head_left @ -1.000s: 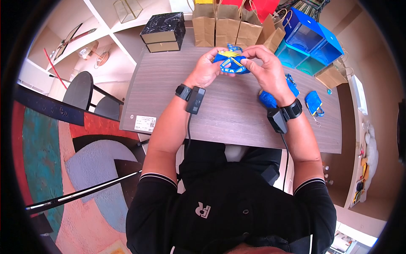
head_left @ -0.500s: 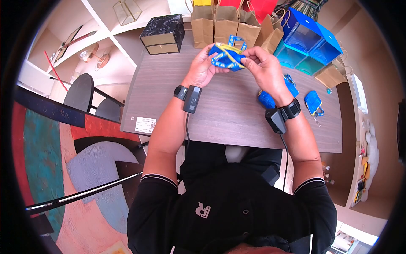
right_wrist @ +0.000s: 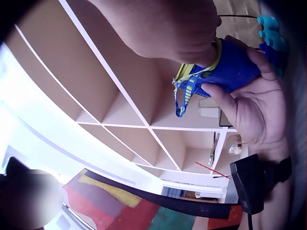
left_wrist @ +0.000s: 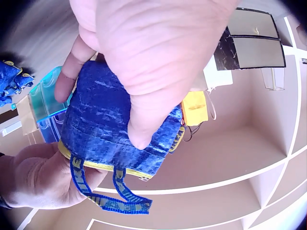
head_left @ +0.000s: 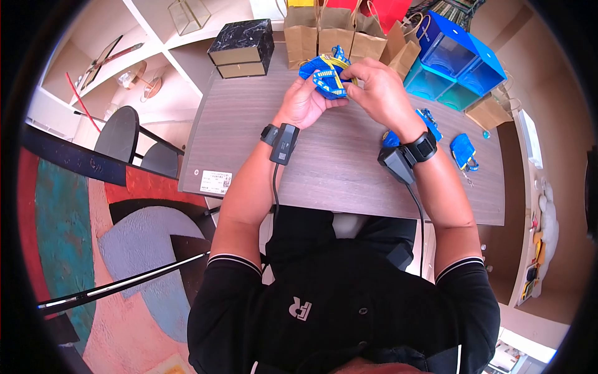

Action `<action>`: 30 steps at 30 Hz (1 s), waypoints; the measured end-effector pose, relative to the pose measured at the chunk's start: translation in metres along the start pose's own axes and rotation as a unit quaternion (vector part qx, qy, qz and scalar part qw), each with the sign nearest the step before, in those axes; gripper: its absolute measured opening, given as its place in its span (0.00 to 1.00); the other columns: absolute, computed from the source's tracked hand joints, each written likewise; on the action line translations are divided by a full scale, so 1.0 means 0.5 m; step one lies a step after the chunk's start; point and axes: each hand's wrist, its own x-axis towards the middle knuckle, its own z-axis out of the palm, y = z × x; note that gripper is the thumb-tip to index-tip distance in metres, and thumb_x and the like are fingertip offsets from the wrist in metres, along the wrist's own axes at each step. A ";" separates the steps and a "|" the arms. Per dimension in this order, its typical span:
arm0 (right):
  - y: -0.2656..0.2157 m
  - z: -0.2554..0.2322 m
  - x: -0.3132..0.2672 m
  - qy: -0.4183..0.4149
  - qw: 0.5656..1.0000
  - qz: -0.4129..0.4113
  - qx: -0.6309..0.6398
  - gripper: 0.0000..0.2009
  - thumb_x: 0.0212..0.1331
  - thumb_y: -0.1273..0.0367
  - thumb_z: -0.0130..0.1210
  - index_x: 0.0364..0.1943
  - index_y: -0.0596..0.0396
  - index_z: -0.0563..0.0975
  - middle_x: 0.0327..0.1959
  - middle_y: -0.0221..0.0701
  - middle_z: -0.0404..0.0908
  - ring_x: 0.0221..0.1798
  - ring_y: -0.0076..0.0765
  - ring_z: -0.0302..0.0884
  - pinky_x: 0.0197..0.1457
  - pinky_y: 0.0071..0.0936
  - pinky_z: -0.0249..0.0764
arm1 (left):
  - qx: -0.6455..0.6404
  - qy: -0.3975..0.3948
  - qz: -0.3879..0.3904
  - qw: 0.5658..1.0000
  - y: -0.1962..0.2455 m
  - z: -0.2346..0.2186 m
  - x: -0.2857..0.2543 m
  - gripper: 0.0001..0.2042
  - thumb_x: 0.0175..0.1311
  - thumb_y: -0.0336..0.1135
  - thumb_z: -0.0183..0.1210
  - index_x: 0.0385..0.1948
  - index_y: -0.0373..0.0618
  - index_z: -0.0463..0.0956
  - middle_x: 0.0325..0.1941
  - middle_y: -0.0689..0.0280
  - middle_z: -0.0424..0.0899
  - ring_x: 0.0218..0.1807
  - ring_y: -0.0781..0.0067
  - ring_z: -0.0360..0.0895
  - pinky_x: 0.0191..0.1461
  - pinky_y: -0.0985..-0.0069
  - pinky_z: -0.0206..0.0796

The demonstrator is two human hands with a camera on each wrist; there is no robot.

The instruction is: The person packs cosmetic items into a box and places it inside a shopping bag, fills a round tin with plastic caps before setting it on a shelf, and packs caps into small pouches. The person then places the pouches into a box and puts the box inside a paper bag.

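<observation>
A small blue zip pouch (head_left: 319, 66) with yellow trim and patterned strap loops is held up over the table's far part. My left hand (head_left: 304, 105) grips its side, thumb across the blue face (left_wrist: 96, 115) and fingers behind, as the left wrist view shows. My right hand (head_left: 381, 92) has its fingertips at the yellow-edged mouth, index finger dipping inside and thumb by the rim. In the right wrist view the pouch (right_wrist: 235, 69) gapes around those fingers, whose tips are hidden. Loops hang beside the mouth.
More blue pouches lie on the table (head_left: 336, 168) at right: one pouch (head_left: 462, 151) by itself, others partly behind my right forearm. Brown paper bags (head_left: 336, 36) line the back. A black marbled box (head_left: 242, 48) stands back left, blue and teal clear-fronted boxes (head_left: 458, 56) back right.
The pouch has turned and tilted in my left hand, its plain blue side now further left. My right fingers have shifted from the pouch's right edge into its mouth.
</observation>
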 end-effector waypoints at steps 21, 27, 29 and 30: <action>0.103 0.158 -0.024 -0.139 0.979 0.120 -0.087 0.13 0.63 0.63 0.57 0.51 0.45 0.83 0.49 0.39 0.83 0.52 0.53 0.82 0.55 0.49 0.77 | -0.076 0.163 0.063 0.982 0.057 -0.047 0.000 0.30 0.62 0.76 0.53 0.44 0.58 0.78 0.39 0.67 0.86 0.42 0.66 0.83 0.31 0.73 0.69; 0.104 0.149 -0.039 -0.112 0.988 0.091 -0.063 0.11 0.62 0.64 0.56 0.45 0.48 0.82 0.44 0.38 0.83 0.49 0.53 0.82 0.50 0.50 0.77 | -0.078 0.146 0.047 0.985 0.050 -0.061 0.000 0.32 0.63 0.76 0.50 0.45 0.56 0.78 0.40 0.64 0.87 0.44 0.62 0.85 0.31 0.72 0.73; 0.097 0.138 -0.046 -0.099 0.990 0.079 -0.059 0.11 0.62 0.63 0.56 0.44 0.49 0.82 0.43 0.38 0.83 0.47 0.53 0.82 0.49 0.49 0.77 | -0.080 0.126 0.041 0.988 0.050 -0.063 0.002 0.32 0.63 0.77 0.49 0.46 0.57 0.78 0.40 0.63 0.87 0.43 0.61 0.86 0.32 0.71 0.74; 0.092 0.129 -0.048 -0.097 0.990 0.078 -0.060 0.11 0.62 0.63 0.56 0.44 0.49 0.82 0.43 0.38 0.83 0.47 0.53 0.82 0.49 0.49 0.77 | -0.079 0.124 0.041 0.988 0.052 -0.057 0.002 0.32 0.63 0.77 0.49 0.46 0.57 0.78 0.40 0.63 0.87 0.43 0.61 0.86 0.32 0.71 0.74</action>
